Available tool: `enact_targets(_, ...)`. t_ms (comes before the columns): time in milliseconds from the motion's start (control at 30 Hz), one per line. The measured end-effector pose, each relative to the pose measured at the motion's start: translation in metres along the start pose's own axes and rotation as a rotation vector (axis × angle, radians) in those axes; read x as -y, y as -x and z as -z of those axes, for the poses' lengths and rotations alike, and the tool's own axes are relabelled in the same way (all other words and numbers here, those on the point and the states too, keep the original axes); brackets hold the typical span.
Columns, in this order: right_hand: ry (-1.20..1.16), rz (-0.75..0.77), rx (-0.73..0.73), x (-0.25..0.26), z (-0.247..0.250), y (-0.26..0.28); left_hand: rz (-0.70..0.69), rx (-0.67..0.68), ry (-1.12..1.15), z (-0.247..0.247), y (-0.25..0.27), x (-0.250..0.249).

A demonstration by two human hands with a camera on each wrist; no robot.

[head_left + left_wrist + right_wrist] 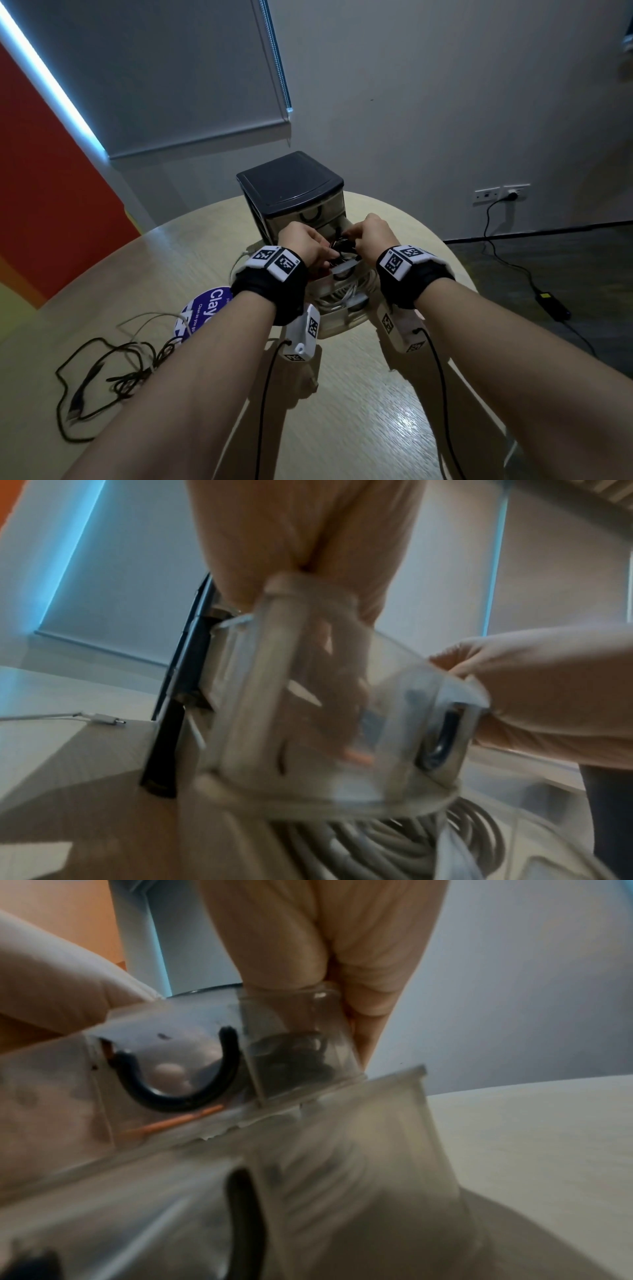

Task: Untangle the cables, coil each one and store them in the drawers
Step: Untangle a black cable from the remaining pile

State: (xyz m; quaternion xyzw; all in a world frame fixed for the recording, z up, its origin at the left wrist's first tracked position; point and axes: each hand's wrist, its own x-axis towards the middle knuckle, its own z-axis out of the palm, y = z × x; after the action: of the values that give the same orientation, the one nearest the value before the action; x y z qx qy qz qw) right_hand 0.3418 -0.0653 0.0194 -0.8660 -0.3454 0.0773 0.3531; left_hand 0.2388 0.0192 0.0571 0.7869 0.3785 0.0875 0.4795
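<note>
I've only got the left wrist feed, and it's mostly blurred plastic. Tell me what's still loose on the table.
Observer: A tangle of black cables lies uncoiled on the table, beside the left forearm.
Operator: Report the top drawer.
Observer: The top drawer is pushed in; the two below it are pulled out.
Operator: Now say what the hands are doing.
Observer: The left hand and the right hand both grip a dark coil over the open middle drawer.
</note>
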Motion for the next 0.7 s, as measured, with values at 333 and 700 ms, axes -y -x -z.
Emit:
enact_targets(333,-0.135,0.038,-0.079,-0.006,0.012,0.011,-0.134,-0.222,-0.129,-0.011,-0.007,0.000)
enact_targets(700,-0.117,0.039,-0.085,-0.002,0.009,0.013,-0.209,-0.251,-0.307,-0.015,-0.004,-0.001)
